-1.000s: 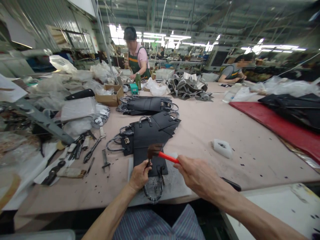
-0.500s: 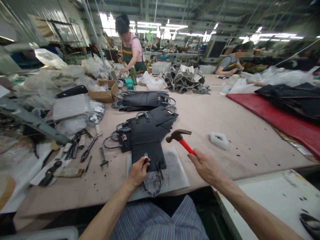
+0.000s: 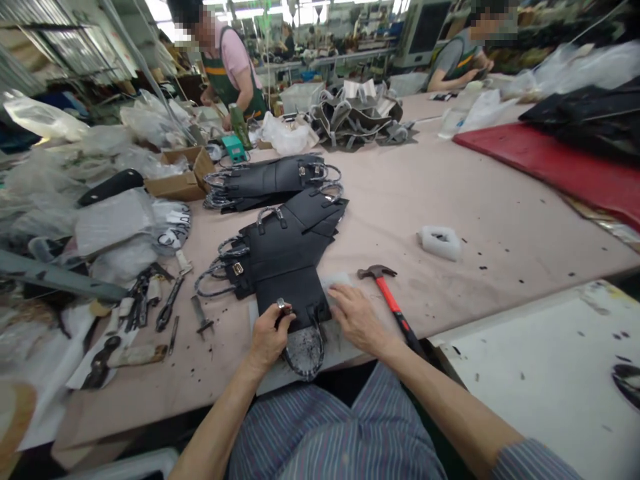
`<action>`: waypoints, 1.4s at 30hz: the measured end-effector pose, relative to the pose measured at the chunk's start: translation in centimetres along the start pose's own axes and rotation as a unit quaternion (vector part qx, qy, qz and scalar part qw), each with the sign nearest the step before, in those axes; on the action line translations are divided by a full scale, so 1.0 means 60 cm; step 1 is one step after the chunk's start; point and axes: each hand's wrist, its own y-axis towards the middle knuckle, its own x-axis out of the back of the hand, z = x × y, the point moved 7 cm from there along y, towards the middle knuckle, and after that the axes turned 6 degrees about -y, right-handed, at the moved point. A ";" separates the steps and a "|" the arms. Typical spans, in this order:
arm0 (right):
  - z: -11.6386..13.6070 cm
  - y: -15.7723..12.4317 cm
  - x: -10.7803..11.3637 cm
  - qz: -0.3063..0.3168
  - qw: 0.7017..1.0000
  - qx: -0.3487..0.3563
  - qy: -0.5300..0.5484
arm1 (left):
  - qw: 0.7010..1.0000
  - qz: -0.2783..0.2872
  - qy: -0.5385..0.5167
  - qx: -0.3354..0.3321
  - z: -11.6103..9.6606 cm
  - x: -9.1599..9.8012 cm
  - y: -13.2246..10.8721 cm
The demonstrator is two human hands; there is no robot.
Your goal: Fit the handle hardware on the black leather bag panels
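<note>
Hammer [image 3: 391,303] has been laid right of the black panel [image 3: 289,291], handle slanting away, nearer to the right hand [image 3: 361,318], loosely open, seemingly empty, while the left hand [image 3: 270,335] pinches a metal tool [image 3: 281,304].

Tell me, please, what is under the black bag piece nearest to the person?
A pale sheet with dark specks shows past the near edge of the black bag piece, also inside its handle loop. Beneath the middle, everything is covered.
</note>
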 end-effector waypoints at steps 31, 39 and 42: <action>0.031 0.007 -0.060 0.044 0.999 -0.012 0.002 | 0.983 -0.088 -0.127 0.097 0.033 0.015 -0.019; 0.033 0.011 -0.057 0.053 0.998 -0.017 0.010 | 0.989 -0.069 -0.116 0.057 0.019 0.011 -0.015; 0.034 0.011 -0.056 0.051 0.998 -0.018 0.011 | 0.991 -0.064 -0.108 0.050 0.020 0.008 -0.014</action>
